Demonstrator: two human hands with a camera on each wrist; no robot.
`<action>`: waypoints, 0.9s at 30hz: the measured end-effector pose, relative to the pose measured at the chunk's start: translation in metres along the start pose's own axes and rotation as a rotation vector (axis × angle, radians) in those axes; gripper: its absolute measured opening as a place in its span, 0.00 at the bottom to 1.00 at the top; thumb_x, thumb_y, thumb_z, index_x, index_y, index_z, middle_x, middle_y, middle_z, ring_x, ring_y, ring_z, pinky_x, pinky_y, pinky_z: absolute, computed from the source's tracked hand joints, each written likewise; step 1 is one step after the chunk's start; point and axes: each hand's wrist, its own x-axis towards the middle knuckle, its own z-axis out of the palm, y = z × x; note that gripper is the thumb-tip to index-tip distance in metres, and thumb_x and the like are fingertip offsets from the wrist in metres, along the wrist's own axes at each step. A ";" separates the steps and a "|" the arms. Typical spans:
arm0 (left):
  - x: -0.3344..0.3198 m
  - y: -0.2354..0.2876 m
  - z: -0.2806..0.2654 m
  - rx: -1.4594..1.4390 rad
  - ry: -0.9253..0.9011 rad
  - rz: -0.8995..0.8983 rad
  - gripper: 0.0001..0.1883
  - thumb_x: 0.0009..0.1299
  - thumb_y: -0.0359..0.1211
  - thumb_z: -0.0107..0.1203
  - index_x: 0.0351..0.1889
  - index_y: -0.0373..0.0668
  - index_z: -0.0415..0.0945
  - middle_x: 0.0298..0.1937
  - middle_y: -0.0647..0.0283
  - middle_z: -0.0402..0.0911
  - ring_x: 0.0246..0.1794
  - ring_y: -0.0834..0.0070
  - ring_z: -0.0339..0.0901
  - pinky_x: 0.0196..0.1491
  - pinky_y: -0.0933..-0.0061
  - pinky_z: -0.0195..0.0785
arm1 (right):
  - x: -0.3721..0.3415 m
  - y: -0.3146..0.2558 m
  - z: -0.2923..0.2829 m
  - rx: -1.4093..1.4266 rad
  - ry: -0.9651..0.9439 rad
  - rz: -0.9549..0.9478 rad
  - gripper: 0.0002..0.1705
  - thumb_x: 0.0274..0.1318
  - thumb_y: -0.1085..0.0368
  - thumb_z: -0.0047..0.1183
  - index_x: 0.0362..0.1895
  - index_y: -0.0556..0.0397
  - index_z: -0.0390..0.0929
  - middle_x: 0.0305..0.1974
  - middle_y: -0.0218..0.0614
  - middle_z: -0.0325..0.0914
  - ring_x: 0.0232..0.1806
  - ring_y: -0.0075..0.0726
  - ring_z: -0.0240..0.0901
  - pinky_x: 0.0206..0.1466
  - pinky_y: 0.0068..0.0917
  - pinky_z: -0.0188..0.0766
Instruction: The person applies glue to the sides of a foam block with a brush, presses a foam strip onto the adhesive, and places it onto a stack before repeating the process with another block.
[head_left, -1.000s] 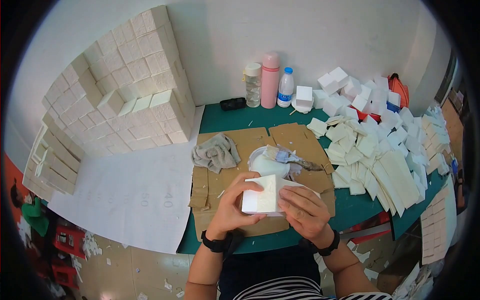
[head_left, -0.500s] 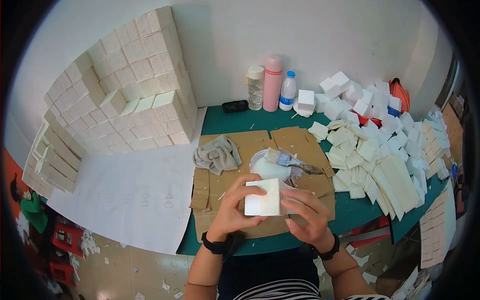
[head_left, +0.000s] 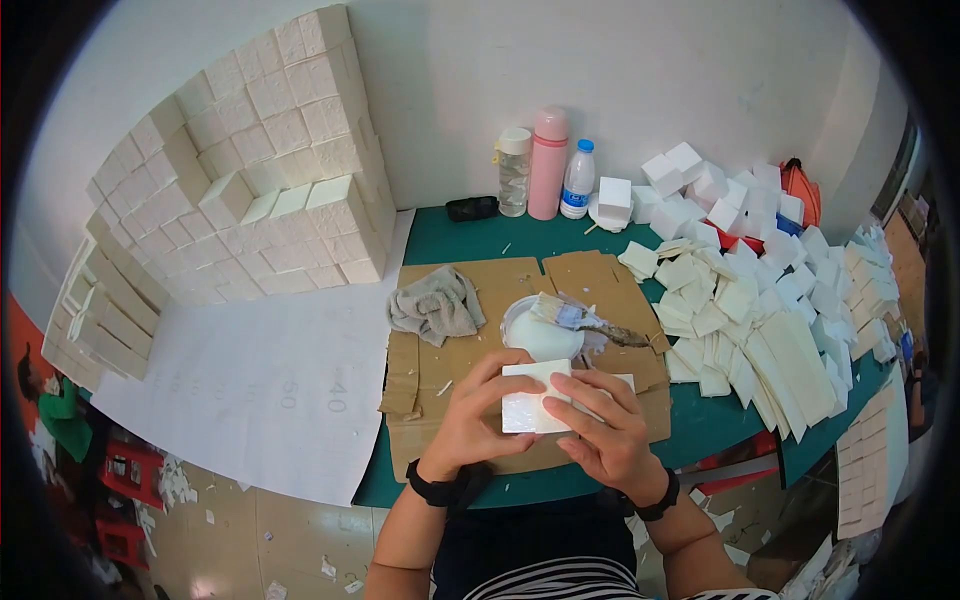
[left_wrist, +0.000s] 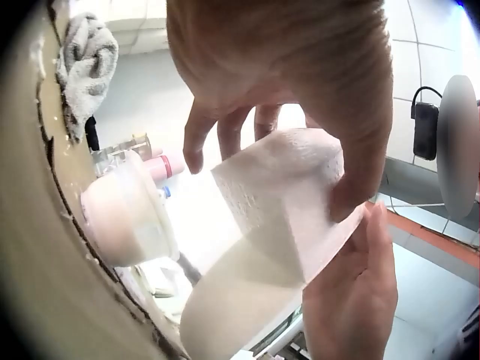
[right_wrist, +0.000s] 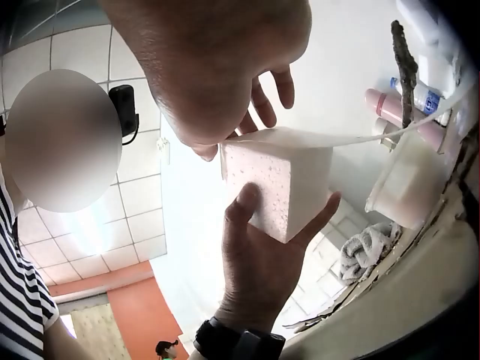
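Note:
A white foam block is gripped between the thumb and fingers of my left hand, above the cardboard. My right hand lays its lightly bent fingers on the block's right part. A thin pale sheet lies against one face of the block and extends past its edge in the right wrist view. The left wrist view shows the sheet hanging beside the block. Behind the hands stands a white tub with a brush across it.
A grey cloth lies on the cardboard's left part. Stacked blocks stand at the left on a printed sheet. Bottles stand by the wall. Loose blocks and flat pieces are heaped at the right.
My right hand has moved left, and its fingers now reach onto the block's upper face. The block has turned slightly and moved a little right, still in my left hand's grip.

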 end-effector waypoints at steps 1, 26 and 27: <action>-0.001 -0.001 0.000 -0.001 -0.002 -0.003 0.29 0.41 0.25 0.69 0.46 0.45 0.79 0.54 0.55 0.73 0.54 0.59 0.74 0.55 0.65 0.68 | 0.001 0.000 -0.002 0.003 -0.017 0.001 0.21 0.62 0.54 0.50 0.52 0.53 0.80 0.57 0.42 0.75 0.58 0.49 0.68 0.61 0.40 0.65; -0.014 -0.022 -0.002 -0.554 0.214 -0.213 0.35 0.47 0.34 0.70 0.55 0.44 0.68 0.59 0.57 0.71 0.60 0.67 0.68 0.63 0.67 0.58 | 0.016 -0.016 0.002 0.114 0.011 0.078 0.31 0.39 0.78 0.60 0.55 0.57 0.76 0.59 0.41 0.73 0.58 0.46 0.68 0.61 0.38 0.65; -0.014 -0.023 -0.002 -0.559 0.223 -0.211 0.35 0.47 0.34 0.71 0.55 0.44 0.68 0.59 0.57 0.71 0.60 0.67 0.68 0.62 0.67 0.58 | 0.014 -0.017 0.005 0.114 0.013 0.079 0.31 0.39 0.78 0.60 0.55 0.57 0.76 0.59 0.41 0.73 0.58 0.46 0.68 0.61 0.38 0.65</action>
